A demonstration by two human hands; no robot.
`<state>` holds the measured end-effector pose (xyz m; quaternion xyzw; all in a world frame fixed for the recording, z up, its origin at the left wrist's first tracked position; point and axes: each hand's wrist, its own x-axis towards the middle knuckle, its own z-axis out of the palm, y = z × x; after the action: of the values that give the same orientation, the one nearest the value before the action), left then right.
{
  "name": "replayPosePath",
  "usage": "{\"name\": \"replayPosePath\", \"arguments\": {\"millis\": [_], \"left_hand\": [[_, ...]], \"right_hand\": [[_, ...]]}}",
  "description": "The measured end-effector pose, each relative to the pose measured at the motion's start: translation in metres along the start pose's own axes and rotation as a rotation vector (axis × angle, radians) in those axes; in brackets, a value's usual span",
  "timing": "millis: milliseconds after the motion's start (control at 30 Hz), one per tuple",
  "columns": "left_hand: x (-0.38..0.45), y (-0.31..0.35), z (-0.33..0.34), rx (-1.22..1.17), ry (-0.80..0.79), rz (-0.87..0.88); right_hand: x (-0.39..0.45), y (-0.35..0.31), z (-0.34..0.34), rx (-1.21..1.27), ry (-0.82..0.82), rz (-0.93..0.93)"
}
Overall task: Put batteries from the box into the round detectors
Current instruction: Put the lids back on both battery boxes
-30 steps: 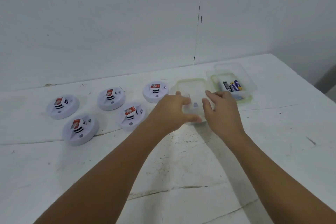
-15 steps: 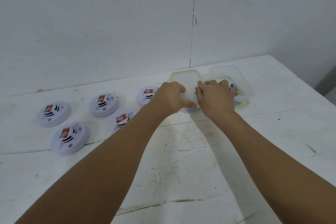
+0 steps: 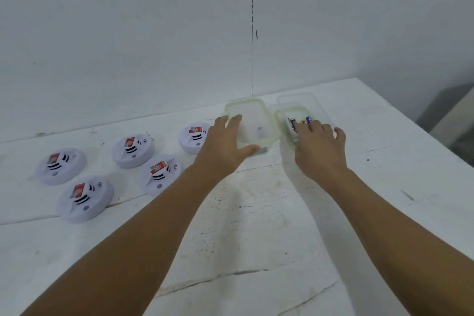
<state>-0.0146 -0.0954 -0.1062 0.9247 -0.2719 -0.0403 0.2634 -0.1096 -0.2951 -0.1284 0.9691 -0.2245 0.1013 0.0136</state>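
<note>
Now the white surface [image 3: 256,213] is carrying everything: five round detectors [image 3: 133,150] are sitting toward its left half near the far edge, and the clear lid [image 3: 252,113] and the box [image 3: 322,115] are lying side by side at the far edge, right of centre. The left hand [image 3: 225,146] is resting spread across the lid's near left corner, holding nothing. The right hand [image 3: 320,151] is reaching into the box, its fingers [image 3: 311,127] curling down over the batteries [image 3: 295,123]; whether they are already pinching one is hard to tell, since the hand is hiding the tips. From here a battery could be slipping or rolling away, because the grip is blind and the cells are lying loose together.
</note>
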Motion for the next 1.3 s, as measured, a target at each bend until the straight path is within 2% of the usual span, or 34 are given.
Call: {"name": "replayPosePath", "arguments": {"millis": [100, 167, 400, 800, 967, 1100, 1300], "left_hand": [[-0.025, 0.002, 0.007, -0.093, 0.183, 0.081], [-0.043, 0.004, 0.010, -0.129, 0.218, 0.123], [-0.089, 0.000, 0.020, -0.239, 0.024, 0.059], [-0.131, -0.014, -0.007, -0.457, -0.243, -0.150], [-0.143, -0.032, -0.019, -0.572, -0.246, -0.283], [-0.151, -0.045, -0.029, -0.664, -0.183, -0.412], [-0.164, -0.056, -0.039, -0.726, -0.141, -0.482]], "right_hand": [[0.000, 0.006, 0.001, -0.043, -0.007, -0.007], [0.000, 0.007, -0.002, -0.047, -0.001, -0.013], [-0.014, -0.011, -0.016, -0.048, -0.059, -0.074], [-0.068, -0.074, -0.042, 0.327, -0.281, -0.107], [-0.091, -0.111, -0.046, 0.522, -0.330, -0.177], [-0.097, -0.132, -0.051, 0.664, -0.402, -0.161], [-0.107, -0.158, -0.058, 0.822, -0.501, -0.153]]}}
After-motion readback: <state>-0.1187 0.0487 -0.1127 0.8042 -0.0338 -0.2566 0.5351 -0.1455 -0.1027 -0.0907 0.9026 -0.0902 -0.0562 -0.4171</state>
